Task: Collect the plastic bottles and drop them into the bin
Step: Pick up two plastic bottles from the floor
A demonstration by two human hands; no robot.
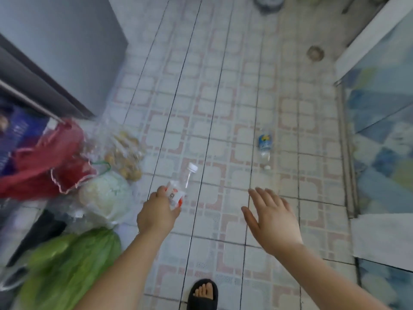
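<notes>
You're looking down at a tiled floor [210, 113], pale squares with pinkish corner patterns and dark grout lines running away from you. Along the floor's left edge sits a grey cabinet [67, 48], and below it a heap of groceries: a red mesh bag [44, 159], a big bunch of green leafy veg [73, 265] toward the near left corner, a pale cabbage in a clear bag [105, 193], and a bag of small brownish potatoes [125, 157]. The right edge of the floor meets a raised step with blue patterned tiles [380, 121].

Your left hand [158, 213] is curled shut around a clear plastic bottle with a red-and-white label [178, 191], gripping the lower body, white cap pointing up and away from you. It's held just beside the cabbage bag, above the floor.

Your right hand [271, 215] is spread wide open, fingers splayed, palm down, holding nothing and touching nothing.

A second bottle with a blue label [265, 143] lies on the floor well ahead of your right hand, toward the right edge, with its small white cap [267, 167] loose just beside its mouth.

Your foot in a black slide sandal [204, 294] shows at the near edge. A round floor drain [315, 53] sits near the far right.
</notes>
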